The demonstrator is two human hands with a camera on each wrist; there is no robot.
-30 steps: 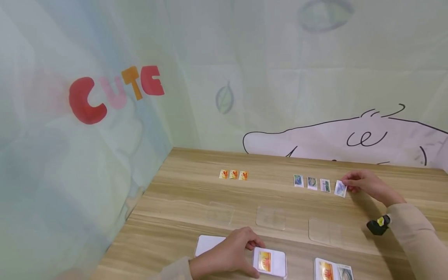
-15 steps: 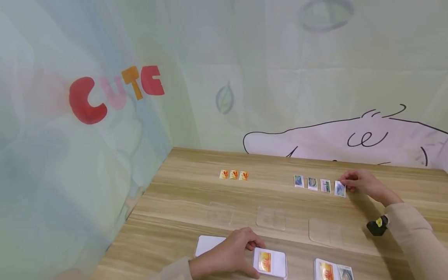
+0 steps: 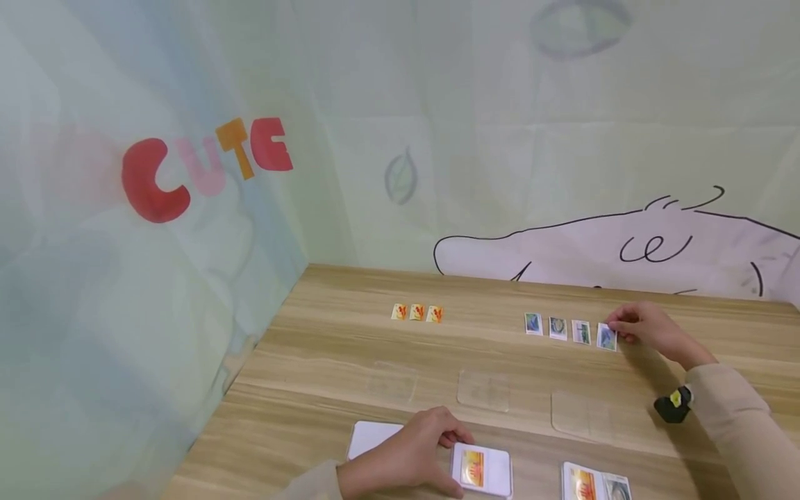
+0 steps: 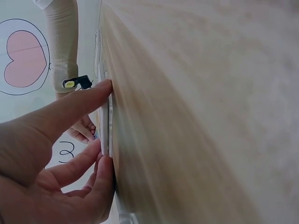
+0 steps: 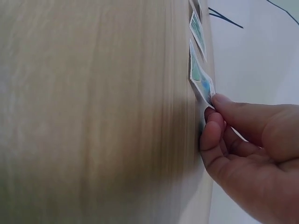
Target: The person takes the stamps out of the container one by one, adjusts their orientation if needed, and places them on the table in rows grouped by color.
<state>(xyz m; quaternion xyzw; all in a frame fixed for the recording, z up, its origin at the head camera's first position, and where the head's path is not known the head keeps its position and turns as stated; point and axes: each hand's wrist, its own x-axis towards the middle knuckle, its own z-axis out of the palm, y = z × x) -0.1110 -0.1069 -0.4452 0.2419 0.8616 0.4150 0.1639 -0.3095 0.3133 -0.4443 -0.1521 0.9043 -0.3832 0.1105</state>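
Blue stamp (image 3: 606, 337), long axis fwd

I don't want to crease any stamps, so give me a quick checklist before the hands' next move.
1. Grip on the rightmost stamp of the row of four: ok; the right hand pinches its edge.
2. That stamp separate from its neighbour: ok; a gap shows in the head view.
3. Stamp flat: not ok; the right wrist view shows it bent up toward the fingers.
4. Middle white card held: ok; the left hand grips its edge.
5. Bare space beside the orange stamp on that card: ok.
6. Left white card bare: cannot tell; the left hand and forearm hide part of it.
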